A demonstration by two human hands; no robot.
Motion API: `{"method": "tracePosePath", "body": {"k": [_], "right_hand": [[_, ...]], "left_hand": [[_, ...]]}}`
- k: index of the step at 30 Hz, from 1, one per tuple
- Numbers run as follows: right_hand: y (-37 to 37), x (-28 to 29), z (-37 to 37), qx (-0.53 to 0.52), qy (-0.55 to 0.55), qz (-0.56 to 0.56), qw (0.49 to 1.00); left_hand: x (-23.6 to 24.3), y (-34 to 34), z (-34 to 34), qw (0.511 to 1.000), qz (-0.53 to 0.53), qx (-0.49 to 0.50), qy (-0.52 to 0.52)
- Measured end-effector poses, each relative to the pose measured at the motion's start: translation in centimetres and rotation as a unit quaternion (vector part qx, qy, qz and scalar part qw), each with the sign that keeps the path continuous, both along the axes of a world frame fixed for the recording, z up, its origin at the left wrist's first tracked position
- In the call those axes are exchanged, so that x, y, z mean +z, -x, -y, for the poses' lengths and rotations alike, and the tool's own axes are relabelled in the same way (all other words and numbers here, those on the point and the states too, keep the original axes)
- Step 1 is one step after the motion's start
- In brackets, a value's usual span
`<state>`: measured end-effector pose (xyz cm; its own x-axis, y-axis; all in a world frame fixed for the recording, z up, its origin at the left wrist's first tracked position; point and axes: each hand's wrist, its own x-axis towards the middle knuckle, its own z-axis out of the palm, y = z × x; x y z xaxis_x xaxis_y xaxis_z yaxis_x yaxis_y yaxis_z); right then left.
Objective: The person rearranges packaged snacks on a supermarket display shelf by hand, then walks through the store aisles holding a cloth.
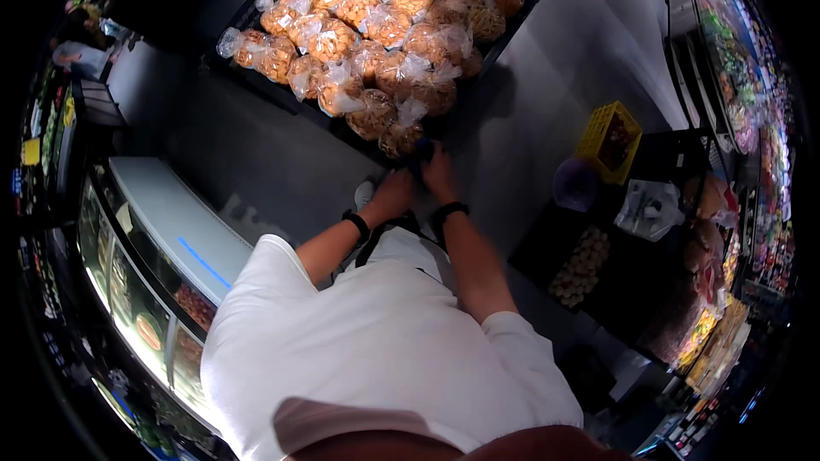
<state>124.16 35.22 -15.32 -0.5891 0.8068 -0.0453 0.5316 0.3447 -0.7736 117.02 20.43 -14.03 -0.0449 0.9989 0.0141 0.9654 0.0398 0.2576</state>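
In front of me, my left hand (pixel 395 191) and my right hand (pixel 438 172) are close together, just below the near corner of a dark display stand (pixel 286 101). A small dark blue thing (pixel 421 152) sits between them at the fingertips; its kind is unclear. My right hand is closed on it. The left hand's fingers are mostly hidden behind its back and wrist. Clear plastic bags of golden-brown snacks (pixel 389 26) are heaped on the stand. The nearest bag (pixel 400 137) lies right beside the blue thing. Each wrist wears a black band.
To the left stands a lit glass display case (pixel 162 324) with a pale top. At the right are a yellow basket (pixel 628 124), a purple tub (pixel 575 185), a plastic bag (pixel 651 209) and a pile of pale round goods (pixel 581 267). Shelves (pixel 726 60) line the far right.
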Motion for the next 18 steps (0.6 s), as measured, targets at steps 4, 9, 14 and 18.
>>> {"method": "tracePosePath", "body": {"k": [4, 9, 14, 18], "right_hand": [[-2.1, -0.7, 0.2, 0.074, -0.002, 0.002, 0.997], [-2.3, 2.0, -2.9, 0.158, 0.023, 0.037, 0.986], [-2.2, 1.6, -5.6, 0.217, 0.068, 0.009, 0.974], [-2.7, 1.7, -11.3, 0.368, 0.076, 0.023, 0.926]], "left_hand": [[2.1, -0.8, -1.2, 0.999, 0.002, 0.028, 0.02], [-0.8, -2.8, -1.4, 0.997, -0.038, 0.057, 0.033], [-0.4, -4.2, -4.7, 0.98, 0.093, 0.141, 0.104], [-1.4, -6.0, -7.1, 0.962, 0.086, 0.233, 0.113]]}}
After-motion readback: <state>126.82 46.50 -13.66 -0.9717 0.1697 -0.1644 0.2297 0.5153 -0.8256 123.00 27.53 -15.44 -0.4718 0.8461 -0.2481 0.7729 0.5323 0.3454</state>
